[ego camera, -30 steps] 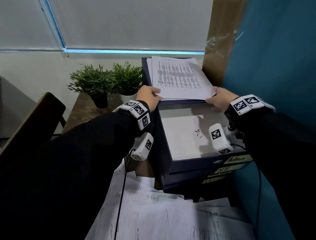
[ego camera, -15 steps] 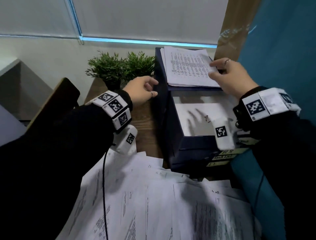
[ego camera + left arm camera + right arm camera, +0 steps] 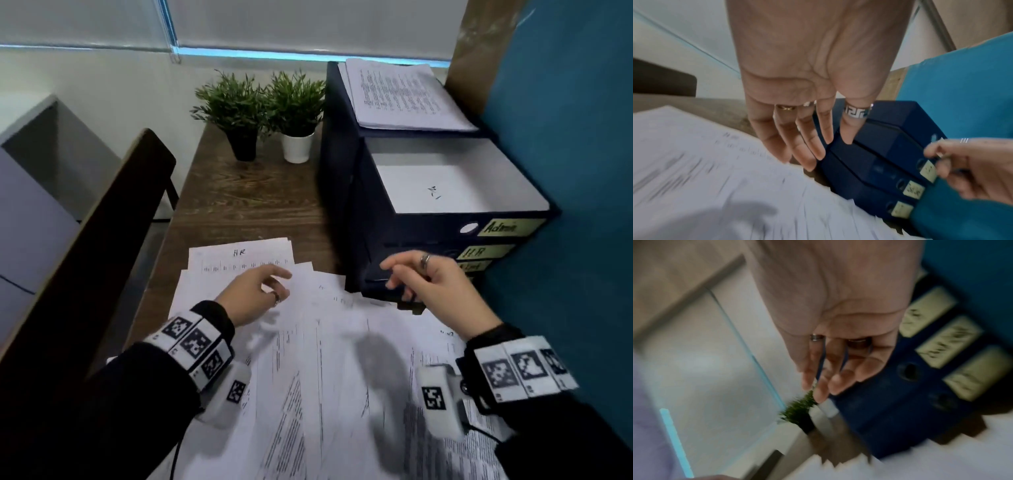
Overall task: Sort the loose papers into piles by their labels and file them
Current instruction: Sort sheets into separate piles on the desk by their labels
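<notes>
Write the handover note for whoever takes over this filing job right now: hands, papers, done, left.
Left hand: open, holding nothing, over the loose papers near the HR sheet.
Right hand: open, holding nothing, in front of the stacked blue files.
Files: the top one, labelled Admin, lies open; a stack of papers sits on its raised cover. HR label below it; the lowest label is unreadable.
Done: one stack placed on the Admin file.
Left: sort the spread-out papers on the table by label, starting with the HR sheet, and file them.
</notes>
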The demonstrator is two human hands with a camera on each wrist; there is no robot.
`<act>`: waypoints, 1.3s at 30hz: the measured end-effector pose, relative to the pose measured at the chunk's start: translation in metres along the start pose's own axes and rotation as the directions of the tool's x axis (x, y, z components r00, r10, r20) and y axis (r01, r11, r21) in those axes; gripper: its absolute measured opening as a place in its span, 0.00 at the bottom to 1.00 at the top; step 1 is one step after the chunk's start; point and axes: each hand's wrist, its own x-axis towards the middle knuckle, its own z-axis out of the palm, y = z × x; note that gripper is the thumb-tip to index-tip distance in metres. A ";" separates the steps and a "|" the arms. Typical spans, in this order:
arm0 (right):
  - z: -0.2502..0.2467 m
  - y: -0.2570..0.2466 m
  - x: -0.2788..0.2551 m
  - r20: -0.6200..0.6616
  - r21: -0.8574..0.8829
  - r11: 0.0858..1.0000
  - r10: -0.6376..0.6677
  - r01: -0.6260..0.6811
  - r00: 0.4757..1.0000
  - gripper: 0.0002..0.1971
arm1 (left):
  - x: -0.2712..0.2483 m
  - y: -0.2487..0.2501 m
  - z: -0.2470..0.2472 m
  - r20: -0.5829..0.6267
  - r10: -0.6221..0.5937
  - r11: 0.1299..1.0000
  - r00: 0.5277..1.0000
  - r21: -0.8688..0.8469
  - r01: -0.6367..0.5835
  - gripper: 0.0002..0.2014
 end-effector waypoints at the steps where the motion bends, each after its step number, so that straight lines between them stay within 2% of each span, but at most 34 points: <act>1: 0.005 0.020 -0.005 0.017 -0.006 0.996 0.087 -0.087 0.996 0.11 | -0.003 -0.009 0.010 0.043 -0.040 0.999 0.998 -0.011 0.041 0.13; 3: 0.012 0.065 -0.018 0.034 -0.062 0.961 0.271 -0.268 0.962 0.09 | -0.009 -0.020 0.032 0.129 -0.095 0.995 0.987 -0.031 0.100 0.15; 5: 0.018 0.101 -0.032 -0.012 -0.119 0.903 0.414 -0.412 0.910 0.03 | -0.013 -0.022 0.058 0.202 -0.131 0.985 0.971 -0.080 0.150 0.15; 8: 0.027 0.145 -0.049 -0.060 -0.304 0.750 0.600 -0.587 0.798 0.23 | -0.012 -0.022 0.099 0.272 -0.190 0.960 0.943 -0.152 0.237 0.19; 10: 0.023 0.165 -0.054 -0.156 -0.401 0.638 0.660 -0.657 0.735 0.30 | -0.005 -0.023 0.125 0.275 -0.208 0.944 0.939 -0.195 0.266 0.24; 12: 0.015 0.172 -0.061 -0.252 -0.381 0.580 0.684 -0.720 0.684 0.32 | -0.001 -0.022 0.146 0.225 -0.228 0.924 0.947 -0.257 0.284 0.29; 14: 0.004 0.176 -0.068 -0.257 -0.242 0.587 0.729 -0.773 0.634 0.36 | 0.000 -0.018 0.159 0.098 -0.242 0.946 0.965 -0.199 0.257 0.31; 15: -0.002 0.186 -0.072 -0.255 -0.183 0.599 0.736 -0.779 0.627 0.39 | -0.001 -0.017 0.164 0.070 -0.248 0.942 0.966 -0.214 0.257 0.31; 17: -0.013 0.204 -0.081 -0.293 -0.174 0.576 0.744 -0.798 0.601 0.51 | -0.003 -0.016 0.172 0.061 -0.247 0.923 0.967 -0.288 0.254 0.30; 19: -0.024 0.260 -0.086 -0.375 -0.186 0.572 0.710 -0.799 0.596 0.63 | -0.005 -0.014 0.178 0.084 -0.230 0.931 0.970 -0.272 0.244 0.32; 21: -0.025 0.282 -0.081 -0.439 -0.145 0.602 0.672 -0.785 0.596 0.61 | -0.006 -0.015 0.182 0.110 -0.215 0.930 0.970 -0.280 0.238 0.31; 22: -0.023 0.267 -0.080 -0.450 -0.105 0.615 0.672 -0.782 0.588 0.56 | -0.005 -0.016 0.183 0.118 -0.192 0.943 0.974 -0.254 0.217 0.27; 23: -0.018 0.232 -0.080 -0.464 -0.072 0.648 0.651 -0.758 0.601 0.50 | -0.005 -0.018 0.185 0.120 -0.174 0.956 0.977 -0.219 0.197 0.25; 25: -0.016 0.207 -0.079 -0.477 0.053 0.727 0.620 -0.684 0.622 0.34 | -0.004 -0.018 0.182 0.085 -0.143 0.970 0.986 -0.187 0.157 0.22; 27: -0.015 0.194 -0.078 -0.418 0.185 0.792 0.599 -0.581 0.683 0.20 | -0.005 -0.023 0.172 0.016 -0.156 0.960 0.988 -0.234 0.156 0.20; 30: -0.011 0.183 -0.078 -0.263 0.318 0.840 0.524 -0.440 0.810 0.10 | -0.006 -0.038 0.150 -0.102 -0.205 0.926 0.973 -0.343 0.159 0.18; 32: -0.007 0.185 -0.077 -0.172 0.344 0.851 0.473 -0.398 0.864 0.07 | -0.005 -0.050 0.137 -0.189 -0.231 0.926 0.954 -0.343 0.156 0.16; 34: -0.005 0.188 -0.076 -0.150 0.313 0.867 0.449 -0.389 0.881 0.09 | -0.006 -0.053 0.126 -0.290 -0.245 0.941 0.925 -0.299 0.156 0.16; 36: -0.007 0.191 -0.078 -0.147 0.313 0.873 0.435 -0.375 0.888 0.12 | -0.005 -0.055 0.120 -0.365 -0.240 0.954 0.900 -0.258 0.150 0.22; 38: -0.010 0.196 -0.082 -0.155 0.308 0.883 0.414 -0.354 0.897 0.11 | -0.004 -0.052 0.119 -0.460 -0.181 0.983 0.869 -0.054 0.176 0.31; 39: -0.012 0.196 -0.082 -0.162 0.310 0.887 0.405 -0.343 0.900 0.13 | -0.005 -0.048 0.121 -0.512 -0.126 0.983 0.850 0.051 0.177 0.34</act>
